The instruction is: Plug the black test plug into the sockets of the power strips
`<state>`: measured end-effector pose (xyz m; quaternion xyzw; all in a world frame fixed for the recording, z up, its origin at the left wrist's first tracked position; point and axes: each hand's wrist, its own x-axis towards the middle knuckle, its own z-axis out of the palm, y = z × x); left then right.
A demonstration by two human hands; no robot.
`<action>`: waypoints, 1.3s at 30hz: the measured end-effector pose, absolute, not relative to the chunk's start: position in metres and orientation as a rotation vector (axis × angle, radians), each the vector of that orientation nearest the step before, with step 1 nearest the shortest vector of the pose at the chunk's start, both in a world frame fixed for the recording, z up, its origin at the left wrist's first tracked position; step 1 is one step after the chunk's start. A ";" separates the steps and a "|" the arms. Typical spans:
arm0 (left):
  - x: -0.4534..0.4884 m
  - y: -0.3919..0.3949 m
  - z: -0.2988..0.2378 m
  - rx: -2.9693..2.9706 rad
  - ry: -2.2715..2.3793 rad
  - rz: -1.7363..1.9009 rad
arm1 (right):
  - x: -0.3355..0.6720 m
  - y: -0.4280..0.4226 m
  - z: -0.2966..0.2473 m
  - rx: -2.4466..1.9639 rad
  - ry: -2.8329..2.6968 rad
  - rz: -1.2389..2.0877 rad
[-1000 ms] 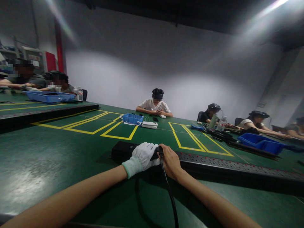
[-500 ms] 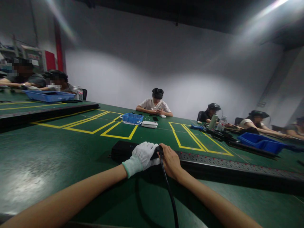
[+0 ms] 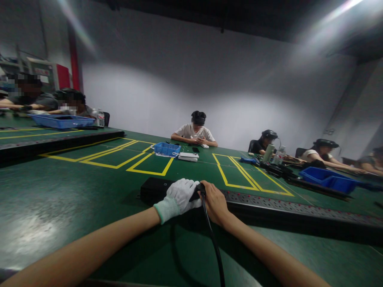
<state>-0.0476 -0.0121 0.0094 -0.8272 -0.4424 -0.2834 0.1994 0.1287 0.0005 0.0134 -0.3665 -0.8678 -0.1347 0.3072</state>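
A long power strip [image 3: 287, 211] with rows of sockets runs from the middle of the table to the right edge. My left hand [image 3: 182, 193], in a white glove with a green cuff, is wrapped over its black end block [image 3: 154, 189]. Close beside it, my bare right hand [image 3: 214, 201] has its fingers closed on a black plug [image 3: 201, 188] at the strip. From the plug a thick black cable [image 3: 213, 239] hangs toward me and leaves at the bottom edge. My hands hide how the plug meets the strip.
On the green table [image 3: 113, 191], yellow tape marks outline rectangles. A small blue basket [image 3: 167, 149] stands beside a white box [image 3: 188, 156]. Blue trays [image 3: 329, 179] and black parts lie at the right. Another strip [image 3: 60, 143] extends at the left. Several people sit around.
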 end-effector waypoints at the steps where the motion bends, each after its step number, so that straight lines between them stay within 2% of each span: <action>1: -0.048 -0.012 0.009 -2.312 -1.234 -0.798 | 0.129 0.000 0.013 -0.966 -2.298 -0.356; 39: -0.047 -0.013 0.011 -2.324 -1.248 -0.763 | 0.128 0.003 0.010 -0.984 -2.303 -0.366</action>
